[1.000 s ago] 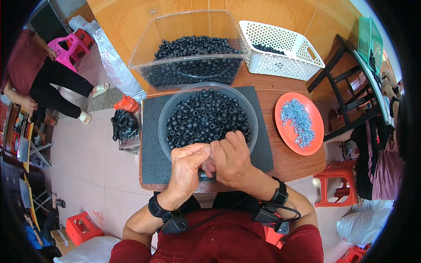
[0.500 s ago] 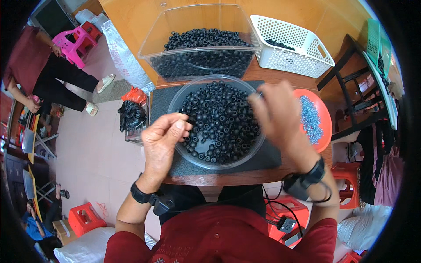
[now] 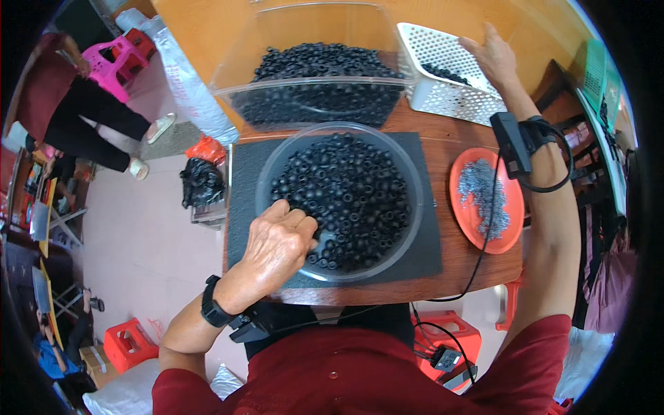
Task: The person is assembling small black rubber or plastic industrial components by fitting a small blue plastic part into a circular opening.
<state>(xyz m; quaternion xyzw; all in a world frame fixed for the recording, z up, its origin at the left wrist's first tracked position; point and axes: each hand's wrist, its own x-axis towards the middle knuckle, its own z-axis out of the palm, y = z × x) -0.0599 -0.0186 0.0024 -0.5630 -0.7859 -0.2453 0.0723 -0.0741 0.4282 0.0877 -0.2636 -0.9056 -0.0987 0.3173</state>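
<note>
My left hand (image 3: pixel 283 238) dips over the near-left rim of a round clear bowl (image 3: pixel 420 200) filled with small black ring-shaped pieces (image 3: pixel 346 194). Its fingers are curled down among the pieces, and the fingertips are hidden, so what they pinch cannot be made out. Out at the far right, my right hand (image 3: pixel 494 59) hovers over a white perforated basket (image 3: pixel 449 100) with its fingers apart and nothing in them. Some black pieces (image 3: pixel 446 72) lie in that basket. An orange-red plate (image 3: pixel 510 238) of small silvery metal parts (image 3: pixel 484 197) sits right of the bowl.
Behind the bowl stands a large clear bin (image 3: pixel 315 83) heaped with black pieces. A dark mat (image 3: pixel 242 173) lies under the bowl on the wooden table (image 3: pixel 443 273). A cable (image 3: pixel 492 207) hangs from my right wrist across the plate. Another person (image 3: pixel 76 104) stands at the left.
My right hand has swung from the bowl's right rim up and away to the white basket, its fingers now spread. My left hand has turned over and lowered into the black pieces.
</note>
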